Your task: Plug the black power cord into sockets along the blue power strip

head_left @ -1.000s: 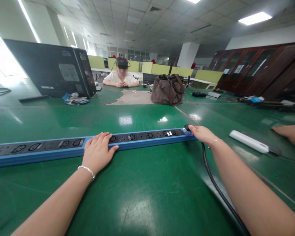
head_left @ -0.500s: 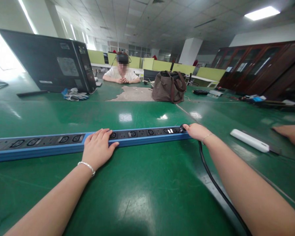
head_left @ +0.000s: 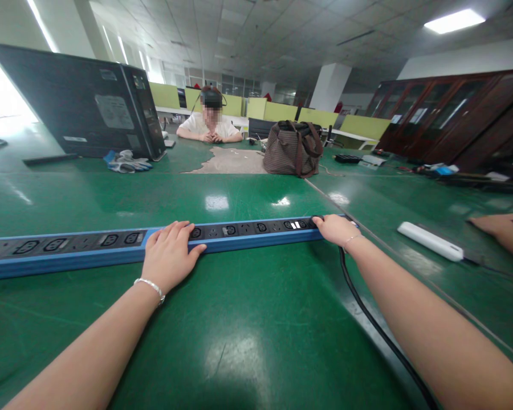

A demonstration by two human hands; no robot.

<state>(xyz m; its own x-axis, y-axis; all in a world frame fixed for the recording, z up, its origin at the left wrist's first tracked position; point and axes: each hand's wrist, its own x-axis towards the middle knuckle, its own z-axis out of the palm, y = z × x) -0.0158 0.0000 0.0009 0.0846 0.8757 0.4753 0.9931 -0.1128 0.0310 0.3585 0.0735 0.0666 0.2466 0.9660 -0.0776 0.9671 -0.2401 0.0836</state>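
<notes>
A long blue power strip [head_left: 248,245] with a black socket face lies across the green table. My left hand [head_left: 171,245] holds it near its middle, fingers over the top and thumb along the near side. At the strip's right end, my right hand [head_left: 336,229] is closed on a black plug [head_left: 316,220], which is down against the socket face and mostly hidden by the fingers. Whether its pins are fully in a socket cannot be seen. From under that hand a thick black cable [head_left: 361,302] runs toward the lower right.
A white power strip [head_left: 430,241] lies to the right, near another person's hand [head_left: 502,226]. Farther back are a black computer case [head_left: 98,108], work gloves [head_left: 127,162] and a brown bag [head_left: 291,149]. Someone sits across the table [head_left: 211,122].
My right hand has shifted slightly left and the plug sits lower on the strip. The strip's far end now shows past that hand. My left hand keeps its hold.
</notes>
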